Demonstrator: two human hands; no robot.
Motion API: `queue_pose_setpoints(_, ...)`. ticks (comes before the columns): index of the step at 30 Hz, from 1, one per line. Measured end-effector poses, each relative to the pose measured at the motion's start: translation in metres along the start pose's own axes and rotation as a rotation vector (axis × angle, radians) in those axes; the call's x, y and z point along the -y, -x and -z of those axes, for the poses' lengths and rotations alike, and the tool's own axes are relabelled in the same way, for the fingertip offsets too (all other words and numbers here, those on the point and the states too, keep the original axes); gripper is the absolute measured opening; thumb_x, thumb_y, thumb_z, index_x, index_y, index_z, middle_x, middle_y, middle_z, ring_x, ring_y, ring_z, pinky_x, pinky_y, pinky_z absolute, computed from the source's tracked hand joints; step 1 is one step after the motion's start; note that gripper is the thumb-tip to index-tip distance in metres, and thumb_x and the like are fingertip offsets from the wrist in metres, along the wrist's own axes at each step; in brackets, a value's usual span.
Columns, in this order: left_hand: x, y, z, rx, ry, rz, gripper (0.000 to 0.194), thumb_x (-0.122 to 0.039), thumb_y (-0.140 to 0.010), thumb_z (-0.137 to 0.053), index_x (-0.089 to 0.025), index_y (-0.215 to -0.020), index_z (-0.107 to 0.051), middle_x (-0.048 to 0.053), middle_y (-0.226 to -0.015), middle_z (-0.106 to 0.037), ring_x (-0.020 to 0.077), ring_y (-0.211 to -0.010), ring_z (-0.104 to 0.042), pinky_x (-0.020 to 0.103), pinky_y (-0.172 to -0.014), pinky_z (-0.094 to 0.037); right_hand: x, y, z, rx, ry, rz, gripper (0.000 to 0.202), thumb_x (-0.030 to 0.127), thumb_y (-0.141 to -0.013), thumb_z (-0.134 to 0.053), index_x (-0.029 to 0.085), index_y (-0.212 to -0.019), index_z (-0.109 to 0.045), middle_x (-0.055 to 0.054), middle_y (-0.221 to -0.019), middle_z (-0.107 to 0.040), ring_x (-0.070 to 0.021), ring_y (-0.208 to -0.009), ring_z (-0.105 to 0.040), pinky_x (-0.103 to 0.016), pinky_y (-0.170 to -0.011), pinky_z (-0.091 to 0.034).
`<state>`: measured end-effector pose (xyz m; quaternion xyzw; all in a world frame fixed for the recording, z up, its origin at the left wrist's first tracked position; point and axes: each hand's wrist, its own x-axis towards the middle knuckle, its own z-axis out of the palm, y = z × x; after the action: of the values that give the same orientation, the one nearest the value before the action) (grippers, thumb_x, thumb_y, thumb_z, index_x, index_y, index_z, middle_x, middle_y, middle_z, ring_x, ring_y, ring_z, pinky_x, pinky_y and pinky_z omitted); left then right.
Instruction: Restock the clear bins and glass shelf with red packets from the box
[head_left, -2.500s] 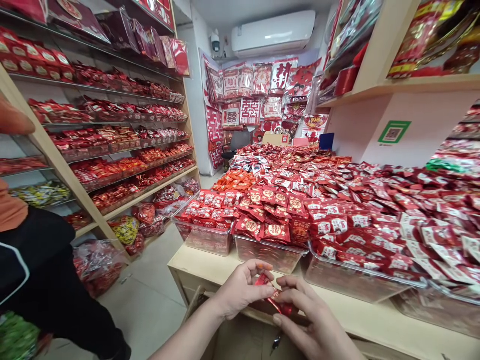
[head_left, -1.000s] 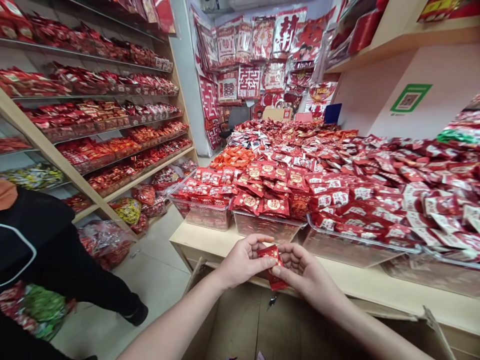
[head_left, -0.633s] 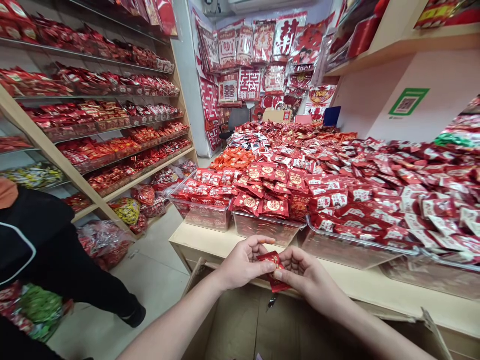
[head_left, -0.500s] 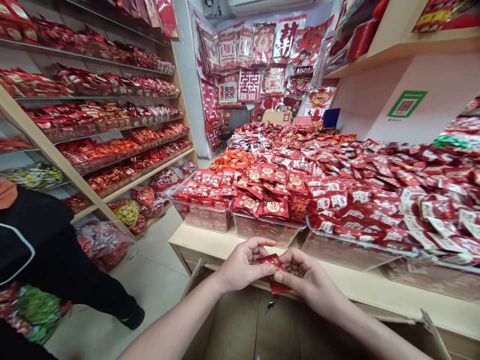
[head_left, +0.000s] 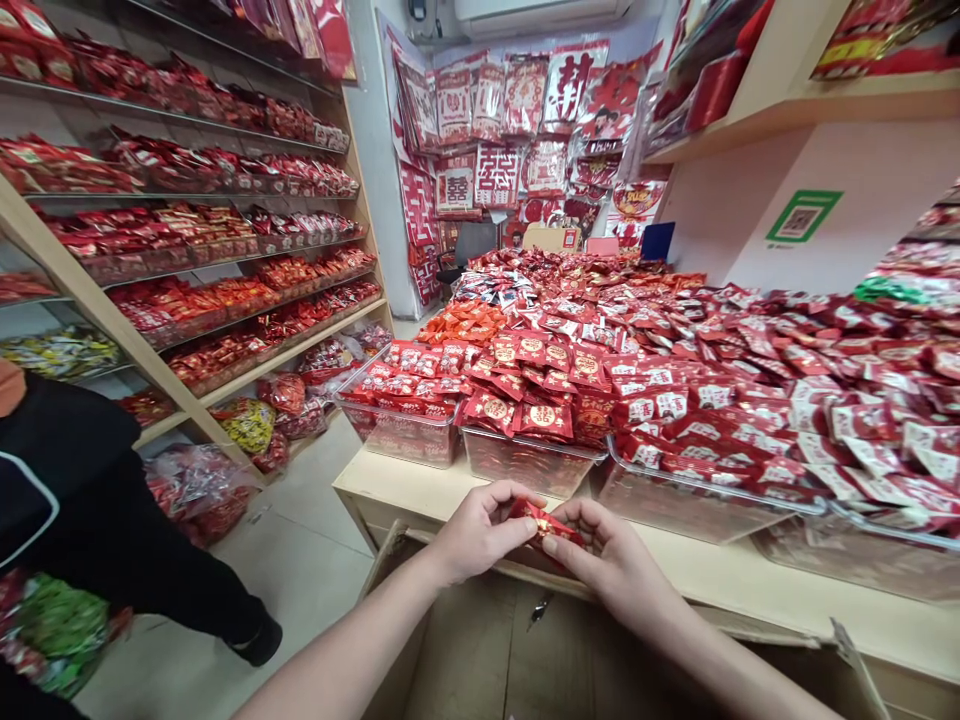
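Observation:
Both of my hands meet at the front edge of the counter, above an open cardboard box (head_left: pixel 487 640). Between them is a small shiny red packet (head_left: pixel 546 524). My left hand (head_left: pixel 486 532) is closed on its left side, thumb on top. My right hand (head_left: pixel 606 548) pinches the right side, its fingers curled behind. Just beyond my hands, clear plastic bins (head_left: pixel 525 462) hold heaped red packets (head_left: pixel 546 418). A small dark and silvery item (head_left: pixel 539 610) lies inside the box.
A person in dark clothes (head_left: pixel 142 520) stands at the left by shelves (head_left: pixel 214 405) full of red packets. Bags of wrapped items (head_left: pixel 199 485) lie on the floor. More bins line the counter (head_left: pixel 409 490) toward the right, under an overhanging shelf (head_left: pixel 780 110).
The red packet has turned from slanting downward to lying more level between my hands. My left fingers have curled further around it. The view has shifted slightly.

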<state>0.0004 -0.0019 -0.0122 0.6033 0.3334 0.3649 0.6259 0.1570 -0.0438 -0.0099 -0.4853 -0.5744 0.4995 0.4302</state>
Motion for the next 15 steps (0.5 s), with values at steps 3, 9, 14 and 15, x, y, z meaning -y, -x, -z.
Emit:
queue_pose_setpoints(3, 0.0005, -0.0012, 0.0002, -0.006, -0.020, 0.001, 0.018, -0.024, -0.067, -0.062, -0.012, -0.080, -0.056, 0.001, -0.074, -0.058, 0.0090, -0.066, -0.050, 0.021, -0.062, -0.039, 0.0025, 0.0006, 0.0006, -0.017, -0.011, 0.008, 0.023, 0.038, -0.071, -0.058, 0.016, -0.076, -0.052, -0.002, -0.072, -0.056, -0.0140, -0.067, -0.053, -0.026, -0.061, -0.044)
queue_pose_setpoints(9, 0.0037, 0.0001, 0.0019, -0.020, -0.018, 0.028, 0.021, -0.027, -0.068, -0.063, -0.013, -0.083, -0.056, -0.001, -0.070, -0.056, 0.0078, -0.063, -0.049, 0.020, -0.060, -0.039, 0.0048, 0.0000, -0.0001, -0.026, -0.019, 0.021, 0.022, 0.037, -0.072, -0.058, 0.016, -0.077, -0.053, -0.002, -0.072, -0.057, -0.0141, -0.068, -0.054, -0.025, -0.063, -0.044)
queue_pose_setpoints(14, -0.0002, 0.0017, 0.0016, 0.038, -0.043, 0.061, 0.028, -0.029, -0.073, -0.057, -0.016, -0.097, -0.059, 0.003, -0.082, -0.062, 0.0113, -0.070, -0.054, 0.023, -0.065, -0.043, 0.0017, -0.0001, -0.0028, -0.028, -0.129, -0.030, 0.024, 0.041, -0.074, -0.055, 0.018, -0.078, -0.050, 0.000, -0.068, -0.057, -0.0135, -0.064, -0.056, -0.022, -0.052, -0.044)
queue_pose_setpoints(15, -0.0008, 0.0016, 0.0015, 0.047, -0.058, 0.059, 0.027, -0.030, -0.074, -0.056, -0.015, -0.095, -0.061, 0.004, -0.083, -0.063, 0.0122, -0.071, -0.055, 0.023, -0.066, -0.043, 0.0006, -0.0002, -0.0031, -0.038, -0.142, -0.051, 0.025, 0.041, -0.073, -0.055, 0.018, -0.078, -0.049, 0.000, -0.067, -0.056, -0.0131, -0.061, -0.055, -0.021, -0.048, -0.043)
